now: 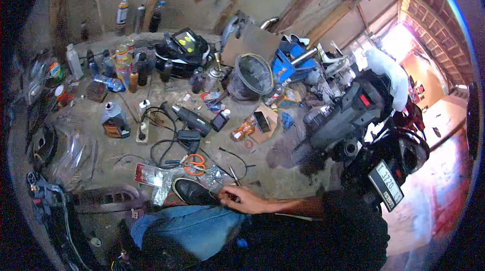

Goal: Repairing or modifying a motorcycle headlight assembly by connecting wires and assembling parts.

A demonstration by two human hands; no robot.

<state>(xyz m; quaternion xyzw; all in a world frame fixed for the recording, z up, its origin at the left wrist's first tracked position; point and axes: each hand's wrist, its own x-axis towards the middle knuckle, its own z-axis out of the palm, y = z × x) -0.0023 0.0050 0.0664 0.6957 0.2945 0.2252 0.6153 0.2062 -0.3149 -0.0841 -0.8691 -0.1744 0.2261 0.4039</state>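
My right hand [244, 200] reaches in from the right, its fingers curled together beside a dark shoe [192, 191] with a pale sole. What the fingers hold, if anything, is too small to make out. My left hand is not in view. Just beyond the shoe lie orange-handled scissors [194, 165], a thin screwdriver-like tool [233, 173] and clear plastic wrapping [214, 175]. A red and white packet [150, 175] rests left of the scissors. Farther off are a dark heat gun [192, 120] and a black charger-like block [189, 137] among looped black cable.
A motorcycle [353, 114] with a licence plate [385, 184] stands at right. A grey bucket [251, 76], a blue crate [290, 61] and a phone [261, 121] on cardboard lie beyond. Several bottles and cans [124, 59] line the wall. Black body panels [108, 198] lie at left.
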